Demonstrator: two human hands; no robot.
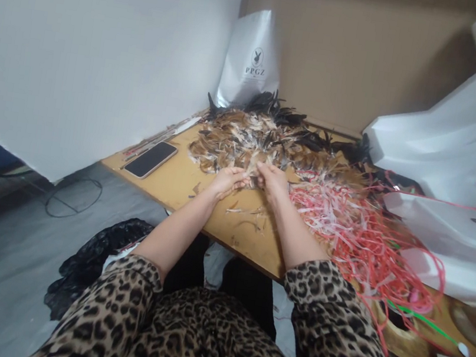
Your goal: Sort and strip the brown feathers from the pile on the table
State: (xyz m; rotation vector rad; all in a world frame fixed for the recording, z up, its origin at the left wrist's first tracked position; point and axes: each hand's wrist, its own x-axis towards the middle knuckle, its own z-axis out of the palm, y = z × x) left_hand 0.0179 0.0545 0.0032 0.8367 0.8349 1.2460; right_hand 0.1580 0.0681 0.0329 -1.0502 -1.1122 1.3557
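Note:
Both my hands meet over the near edge of a heap of brown, white and black feathers (245,129) on a yellowish table (186,194). My left hand (227,182) is closed, thumb against fingers, at a pale feather (253,163). Right beside it, my right hand (272,180) pinches at the same pale feather from the other side. Where the fingertips meet, the fine detail is blurred. A few loose feathers (245,211) lie on the table just below my hands. Pink and white ribbon strips (339,217) are piled to the right of my right forearm.
A phone (150,159) lies at the table's left end. Behind the feathers stands a white bag (252,61) with a printed logo. A white machine (440,143) fills the right side. A black plastic bag (96,259) is on the floor, and a white wall (105,51) borders the left.

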